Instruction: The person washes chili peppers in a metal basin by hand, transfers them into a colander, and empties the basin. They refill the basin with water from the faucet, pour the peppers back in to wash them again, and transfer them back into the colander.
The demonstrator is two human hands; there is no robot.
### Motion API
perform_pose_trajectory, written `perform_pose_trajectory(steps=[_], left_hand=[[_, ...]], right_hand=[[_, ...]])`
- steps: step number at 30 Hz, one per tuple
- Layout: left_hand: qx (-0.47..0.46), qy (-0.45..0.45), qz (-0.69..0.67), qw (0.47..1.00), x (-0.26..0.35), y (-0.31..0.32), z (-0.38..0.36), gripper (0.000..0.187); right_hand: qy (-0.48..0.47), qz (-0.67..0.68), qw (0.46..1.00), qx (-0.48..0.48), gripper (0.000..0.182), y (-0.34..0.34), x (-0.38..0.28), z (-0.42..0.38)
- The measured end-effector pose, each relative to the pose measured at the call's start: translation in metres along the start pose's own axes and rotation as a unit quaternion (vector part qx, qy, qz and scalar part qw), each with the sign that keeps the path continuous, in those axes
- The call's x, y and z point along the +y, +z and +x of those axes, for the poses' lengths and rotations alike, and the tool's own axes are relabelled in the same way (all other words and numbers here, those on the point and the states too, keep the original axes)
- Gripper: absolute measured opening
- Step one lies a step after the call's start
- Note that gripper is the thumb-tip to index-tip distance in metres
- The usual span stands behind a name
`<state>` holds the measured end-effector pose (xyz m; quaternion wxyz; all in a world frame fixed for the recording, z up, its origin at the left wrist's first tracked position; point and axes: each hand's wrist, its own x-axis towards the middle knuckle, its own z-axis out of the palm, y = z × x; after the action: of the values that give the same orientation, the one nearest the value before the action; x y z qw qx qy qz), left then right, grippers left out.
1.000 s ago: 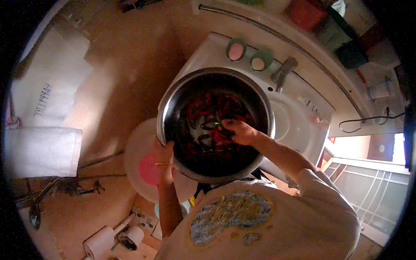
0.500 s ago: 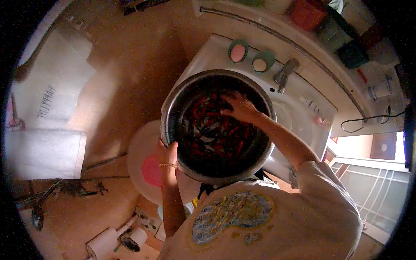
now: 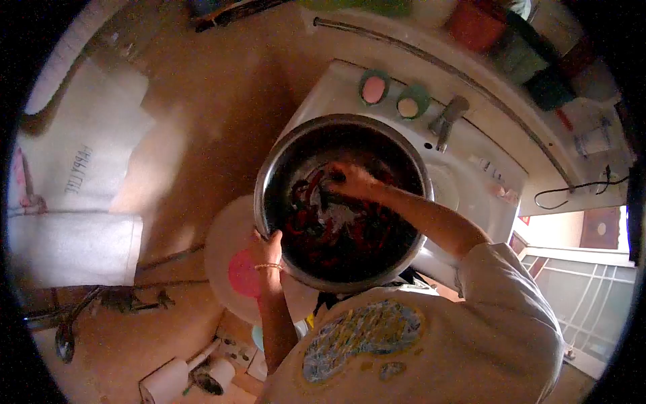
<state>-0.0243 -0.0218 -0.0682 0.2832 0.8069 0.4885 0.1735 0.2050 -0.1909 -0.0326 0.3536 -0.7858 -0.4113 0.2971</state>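
A large, deep metal basin (image 3: pixel 268 168) rests over the sink counter, tilted slightly towards me. Many slender red pieces that look like chili peppers (image 3: pixel 330 232) lie in its dark inside; whether water covers them is hard to see. On the lower left rim, my left hand (image 3: pixel 270 249) is closed, thumb over the edge and fingers underneath. My right hand (image 3: pixel 351 180) reaches down into the basin among the red peppers, fingers bent downward. Blur and shadow hide whether it grips any of them.
Behind the basin are a faucet (image 3: pixel 449 121) and two green soap dishes (image 3: pixel 413 101) on the white sink (image 3: pixel 484 192). A pale round tub with a pink centre (image 3: pixel 243 273) stands below left. White towels (image 3: pixel 81 249) hang at the left.
My right hand has moved left and slightly down inside the basin, and the red peppers have shifted, many now nearer me. My left hand keeps its hold on the rim. The view has shifted slightly.
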Motion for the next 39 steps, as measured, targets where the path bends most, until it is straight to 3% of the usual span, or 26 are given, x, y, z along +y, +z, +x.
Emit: perform_pose_trajectory(steps=[2, 3, 4, 5, 7, 8, 9, 11, 13, 15, 16, 18, 19, 20, 22, 24, 28, 29, 31, 34, 36, 37, 38, 39], left_hand=[[0.023, -0.015, 0.043, 0.999, 0.006, -0.001, -0.004, 0.050], [0.017, -0.024, 0.048, 0.998, 0.009, -0.004, -0.005, 0.051], [0.012, -0.031, 0.052, 0.998, 0.016, -0.009, -0.005, 0.053], [0.011, -0.029, 0.052, 0.998, 0.022, -0.016, -0.003, 0.053], [-0.140, -0.028, -0.084, 0.986, 0.041, -0.035, -0.001, 0.062], [-0.140, -0.027, -0.085, 0.986, 0.044, -0.039, -0.002, 0.062], [-0.161, -0.042, -0.105, 0.980, 0.046, -0.041, -0.002, 0.063], [-0.182, -0.057, -0.127, 0.973, 0.023, -0.026, 0.002, 0.064], [-0.025, -0.003, -0.104, 0.994, -0.041, 0.021, 0.007, 0.058], [-0.026, -0.029, -0.049, 0.998, -0.005, 0.001, -0.003, 0.056], [-0.023, -0.050, 0.007, 0.998, 0.008, -0.006, -0.005, 0.054], [-0.024, -0.021, -0.051, 0.998, -0.015, 0.008, 0.003, 0.053], [-0.024, 0.007, -0.108, 0.994, -0.010, 0.007, 0.005, 0.052], [-0.025, 0.009, -0.110, 0.994, -0.006, 0.004, 0.004, 0.052], [-0.098, -0.003, -0.140, 0.985, 0.038, -0.027, -0.002, 0.048], [-0.085, -0.004, -0.173, 0.981, 0.017, -0.013, 0.004, 0.046], [-0.049, 0.027, -0.187, 0.981, -0.013, 0.002, 0.008, 0.043], [-0.047, 0.027, -0.185, 0.981, -0.014, 0.001, 0.007, 0.043], [-0.006, 0.027, -0.042, 0.999, -0.003, -0.003, 0.001, 0.043], [-0.056, -0.003, -0.143, 0.988, 0.019, -0.020, -0.006, 0.047], [-0.092, -0.023, -0.129, 0.987, 0.042, -0.038, -0.009, 0.049], [-0.111, -0.032, -0.082, 0.990, 0.049, -0.043, -0.009, 0.051], [-0.111, -0.033, -0.081, 0.990, 0.038, -0.035, -0.008, 0.051], [-0.045, -0.016, -0.015, 0.999, 0.019, -0.019, -0.008, 0.050]], right_hand=[[0.059, 0.128, 0.990, 0.020, 0.058, 0.003, -0.018, 0.019], [0.041, -0.057, 0.996, 0.056, 0.061, 0.016, -0.025, 0.026], [0.021, -0.240, 0.966, 0.091, 0.064, 0.027, -0.032, 0.030], [-0.015, -0.306, 0.949, 0.070, 0.064, 0.047, -0.041, 0.021], [-0.111, -0.390, 0.914, 0.001, 0.062, 0.086, -0.048, -0.003], [-0.171, -0.408, 0.896, -0.046, 0.060, 0.096, -0.047, -0.008], [-0.171, -0.409, 0.895, -0.045, 0.060, 0.087, -0.053, -0.012], [-0.125, -0.315, 0.861, -0.379, 0.054, 0.054, -0.069, -0.030], [-0.121, -0.315, 0.925, -0.176, 0.058, 0.027, -0.040, -0.032], [-0.058, -0.217, 0.974, -0.024, 0.070, -0.009, -0.011, -0.029], [-0.058, -0.218, 0.974, -0.024, 0.070, -0.014, -0.008, -0.038], [0.091, -0.323, 0.942, 0.029, 0.083, -0.013, -0.008, -0.057], [0.093, -0.324, 0.941, 0.031, 0.083, -0.003, -0.014, -0.063], [0.124, -0.396, 0.908, -0.058, 0.091, 0.013, -0.024, -0.068], [0.154, -0.462, 0.861, -0.144, 0.099, 0.038, -0.031, -0.075], [-0.023, -0.295, 0.950, -0.099, 0.100, 0.057, -0.024, -0.075], [-0.018, -0.374, 0.924, -0.076, 0.096, 0.025, -0.025, -0.047], [0.031, -0.333, 0.942, -0.038, 0.091, 0.025, -0.012, -0.044], [0.077, -0.291, 0.954, 0.000, 0.087, 0.035, -0.016, -0.049], [0.097, -0.239, 0.966, -0.027, 0.071, 0.083, -0.042, -0.082], [-0.063, -0.323, 0.943, -0.058, 0.067, 0.093, -0.047, -0.091], [-0.064, -0.323, 0.942, -0.058, 0.067, 0.082, -0.048, -0.083], [-0.129, -0.355, 0.924, -0.057, 0.069, 0.064, -0.045, -0.067], [-0.161, -0.369, 0.913, -0.059, 0.070, 0.051, -0.038, -0.057]])
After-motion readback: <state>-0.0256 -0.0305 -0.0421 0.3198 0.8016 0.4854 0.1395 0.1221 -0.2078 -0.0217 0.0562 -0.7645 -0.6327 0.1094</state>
